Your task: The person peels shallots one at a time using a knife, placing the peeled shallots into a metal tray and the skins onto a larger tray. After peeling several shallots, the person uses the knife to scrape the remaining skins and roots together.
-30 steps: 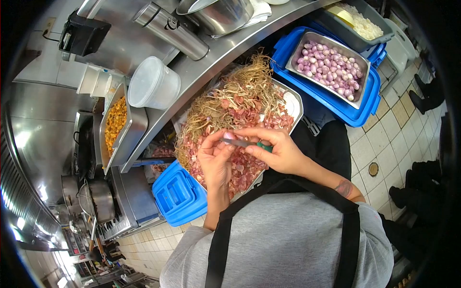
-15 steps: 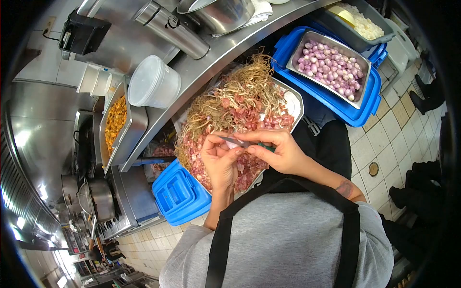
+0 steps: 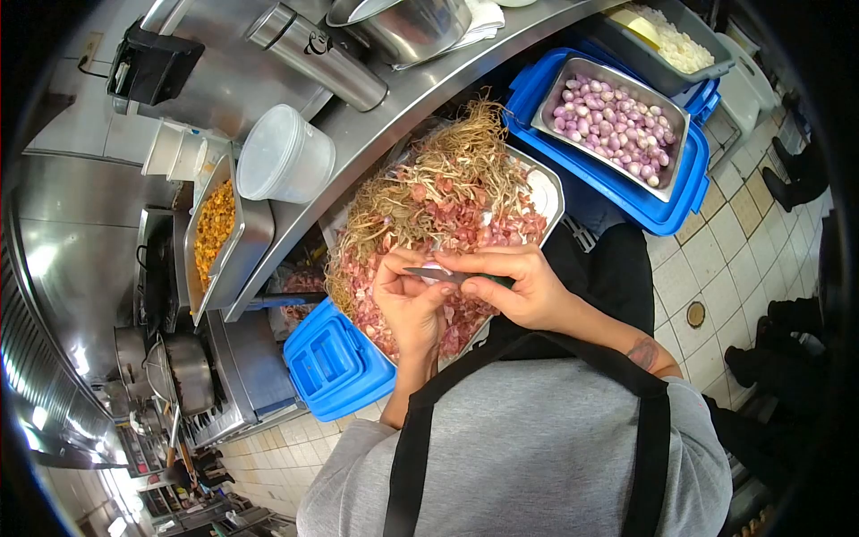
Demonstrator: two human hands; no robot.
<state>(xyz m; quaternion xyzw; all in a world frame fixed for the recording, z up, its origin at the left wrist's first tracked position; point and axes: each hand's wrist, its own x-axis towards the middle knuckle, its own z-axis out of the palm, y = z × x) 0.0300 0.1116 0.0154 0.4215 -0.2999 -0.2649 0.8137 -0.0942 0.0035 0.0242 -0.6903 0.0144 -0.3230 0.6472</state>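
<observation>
My left hand (image 3: 408,309) is closed around a small pale-pink shallot (image 3: 433,268), partly hidden by the fingers. In my right hand (image 3: 522,285) is a paring knife (image 3: 437,275), its dark handle mostly covered and its blade pointing left against the shallot. Both hands meet fingertip to fingertip above a large tray (image 3: 557,199) heaped with reddish shallot skins (image 3: 512,229) and stringy tan roots (image 3: 385,201).
At the upper right, a metal pan (image 3: 669,188) of peeled shallots rests on a blue lid (image 3: 684,210). Another blue lid (image 3: 333,358) lies left of my forearms. A steel counter (image 3: 358,148) with a plastic tub (image 3: 284,154) edges the far side.
The knife blade has turned and dropped slightly, now lying lower across the shallot. More of the shallot shows above it. Both hands stay in nearly the same place.
</observation>
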